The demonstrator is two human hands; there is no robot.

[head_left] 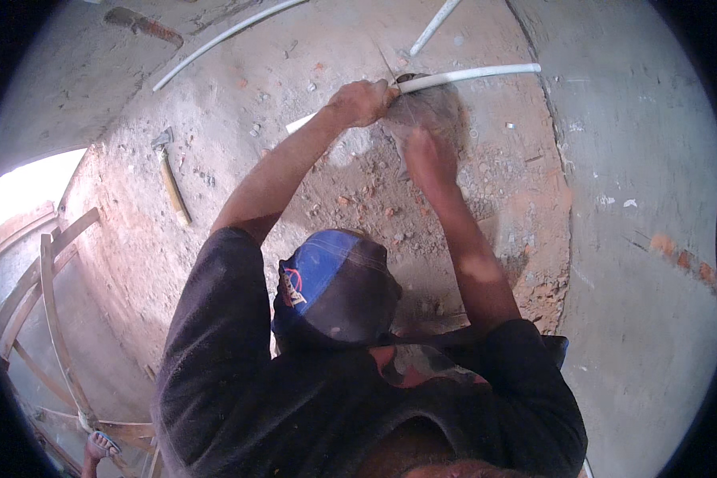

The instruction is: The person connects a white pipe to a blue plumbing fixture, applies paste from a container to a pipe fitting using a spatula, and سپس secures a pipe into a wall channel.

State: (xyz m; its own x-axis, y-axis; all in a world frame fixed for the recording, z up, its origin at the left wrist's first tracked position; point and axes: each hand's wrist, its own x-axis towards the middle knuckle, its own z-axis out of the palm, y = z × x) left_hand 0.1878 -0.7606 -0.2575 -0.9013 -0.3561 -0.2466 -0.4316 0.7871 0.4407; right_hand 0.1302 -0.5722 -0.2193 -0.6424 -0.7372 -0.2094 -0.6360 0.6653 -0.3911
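My left hand [364, 103] is closed around a white plastic pipe [482, 75] lying slantwise above the rubble. Its short end sticks out left of my wrist. My right hand [430, 159], slightly blurred, is closed just below the pipe. A thin, blade-like strip [385, 60] crosses the pipe beside my left fingers and seems to run down to my right hand; its grip is hidden. Under the pipe is a dusty grey-brown form [446, 111] that I cannot make out. Blue and dark cloth [334, 287] shows between my forearms.
A hammer-like tool with a wooden handle [172, 187] lies at left. Two more white pipes, one curved [223, 41] and one straight [434, 29], lie farther off. Brick bits [389, 212] litter the ground. Wooden framing [49, 295] stands at left, near another person's sandalled foot [99, 446].
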